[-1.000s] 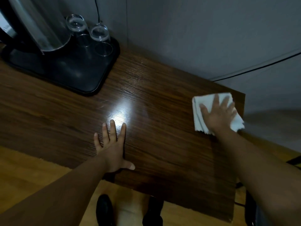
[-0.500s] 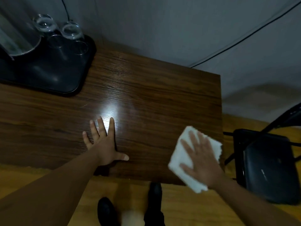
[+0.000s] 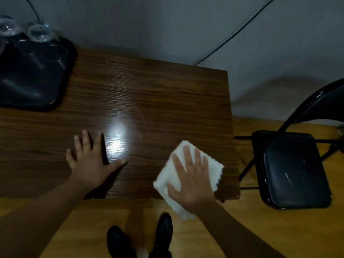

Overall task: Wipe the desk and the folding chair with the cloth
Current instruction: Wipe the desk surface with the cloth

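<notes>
Head view, steeply down over desk (image 3: pixel 149 94)

I seem to be in a small, plainly furnished room, something like a guest room or a modest office: a dark wood-grain laminate desk (image 3: pixel 149 101) is pushed against a bare grey painted wall (image 3: pixel 167 30), with a black plastic serving tray (image 3: pixel 35 79) holding upturned clear drinking glasses (image 3: pixel 38 31), a black metal folding chair (image 3: pixel 294 170) standing beside it on a yellowish wood-look floor (image 3: pixel 279 229), and thin black cables (image 3: pixel 240 30) running loose along the wall
</notes>
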Demonstrator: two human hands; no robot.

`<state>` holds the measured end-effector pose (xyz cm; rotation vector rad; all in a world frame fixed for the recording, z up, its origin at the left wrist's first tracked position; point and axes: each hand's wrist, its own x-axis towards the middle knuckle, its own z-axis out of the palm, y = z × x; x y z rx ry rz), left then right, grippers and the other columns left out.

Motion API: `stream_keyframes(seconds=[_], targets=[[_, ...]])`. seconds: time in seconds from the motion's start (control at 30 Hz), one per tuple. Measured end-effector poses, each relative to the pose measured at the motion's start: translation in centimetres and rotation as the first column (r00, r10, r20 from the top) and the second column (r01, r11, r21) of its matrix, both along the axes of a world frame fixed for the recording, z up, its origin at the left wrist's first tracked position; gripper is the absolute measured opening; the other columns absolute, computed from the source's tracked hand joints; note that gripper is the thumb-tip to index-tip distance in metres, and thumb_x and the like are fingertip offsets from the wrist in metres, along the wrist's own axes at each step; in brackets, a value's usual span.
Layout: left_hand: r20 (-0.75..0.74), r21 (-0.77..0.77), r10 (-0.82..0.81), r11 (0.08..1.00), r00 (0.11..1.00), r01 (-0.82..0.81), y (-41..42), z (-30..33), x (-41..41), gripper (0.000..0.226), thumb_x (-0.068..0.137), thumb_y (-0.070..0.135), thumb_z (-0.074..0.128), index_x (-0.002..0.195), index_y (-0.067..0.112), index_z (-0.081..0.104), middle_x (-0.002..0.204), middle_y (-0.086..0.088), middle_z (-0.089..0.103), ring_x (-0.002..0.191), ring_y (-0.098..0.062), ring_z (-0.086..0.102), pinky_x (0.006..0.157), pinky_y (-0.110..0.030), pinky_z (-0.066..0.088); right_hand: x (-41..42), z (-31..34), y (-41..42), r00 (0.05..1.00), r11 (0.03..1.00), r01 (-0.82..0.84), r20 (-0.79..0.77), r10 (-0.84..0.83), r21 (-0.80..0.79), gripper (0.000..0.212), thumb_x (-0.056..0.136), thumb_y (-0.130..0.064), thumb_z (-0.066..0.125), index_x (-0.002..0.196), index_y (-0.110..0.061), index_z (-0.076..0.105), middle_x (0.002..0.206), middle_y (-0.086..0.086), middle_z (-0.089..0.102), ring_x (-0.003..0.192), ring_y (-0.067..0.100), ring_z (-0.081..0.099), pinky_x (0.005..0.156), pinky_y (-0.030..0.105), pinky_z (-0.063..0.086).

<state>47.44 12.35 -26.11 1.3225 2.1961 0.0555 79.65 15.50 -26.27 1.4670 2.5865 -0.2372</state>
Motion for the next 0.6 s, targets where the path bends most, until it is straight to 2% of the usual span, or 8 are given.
stream_keyframes(seconds=[0.07,0.13,0.23,0.37,0.53,0.6], targets=[[-0.115,0.178,-0.048,0.982,0.992,0.068,0.6,0.2,1.8,0.101,0.079,0.088,0.027,0.157,0.026,0.017,0.169,-0.011,-0.001,0.155,-0.027,-0.012,0.12,-0.056,-0.005,4.6,0.5,-1.0,0.99,0.994,0.111,0.083,-0.113,0.025,0.098,0.085,-0.071,0.048,0.163,-0.023,0.013,0.171,0.019,-0.001,0.156,0.044,-0.002,0.122,0.065,0.012],[-0.178,0.262,-0.185,0.938,0.966,0.228,2.5,0.4,4.7,0.083,0.09,0.072,0.028,0.156,0.023,0.026,0.169,-0.01,0.007,0.156,-0.026,-0.008,0.121,-0.05,-0.007,7.6,1.1,-1.2,0.956,0.967,0.252,0.143,-0.255,0.037,0.097,0.085,-0.069,0.048,0.162,-0.02,0.017,0.169,0.024,0.005,0.154,0.048,0.006,0.119,0.067,0.02],[-0.157,0.249,-0.341,0.895,0.927,0.371,5.3,0.4,9.5,0.078,0.094,0.067,0.02,0.159,0.024,0.02,0.17,-0.007,0.004,0.155,-0.023,-0.012,0.121,-0.052,-0.008,8.2,0.9,-0.8,0.912,0.925,0.378,0.164,-0.377,0.026,0.095,0.084,-0.068,0.046,0.16,-0.016,0.024,0.167,0.028,0.013,0.151,0.054,0.015,0.116,0.07,0.025],[-0.243,0.191,-0.33,0.906,0.912,0.378,6.3,-0.8,12.0,0.077,0.097,0.066,0.014,0.159,0.022,0.021,0.169,-0.009,0.007,0.156,-0.026,-0.005,0.123,-0.058,0.002,6.1,0.1,2.3,0.866,0.874,0.477,0.121,-0.485,0.094,0.093,0.086,-0.068,0.039,0.159,-0.012,0.028,0.165,0.031,0.017,0.149,0.056,0.018,0.116,0.071,0.024],[-0.287,0.182,-0.311,0.911,0.906,0.371,6.2,-1.5,12.2,0.072,0.098,0.062,0.019,0.158,0.023,0.026,0.168,-0.008,0.012,0.156,-0.025,0.001,0.123,-0.06,0.008,2.5,0.2,11.1,0.829,0.83,0.558,0.033,-0.558,0.009,0.096,0.084,-0.074,0.023,0.162,-0.018,0.012,0.168,0.028,0.005,0.152,0.053,0.002,0.121,0.069,0.007],[-0.292,0.184,-0.311,0.91,0.905,0.372,6.3,-1.5,12.2,0.071,0.098,0.061,0.021,0.157,0.023,0.028,0.168,-0.009,0.014,0.157,-0.025,0.002,0.122,-0.06,0.01,1.4,0.1,15.5,0.824,0.824,0.566,-0.016,-0.566,-0.01,0.096,0.084,-0.075,0.023,0.161,-0.021,0.008,0.168,0.026,0.0,0.152,0.052,-0.003,0.121,0.068,0.002]])
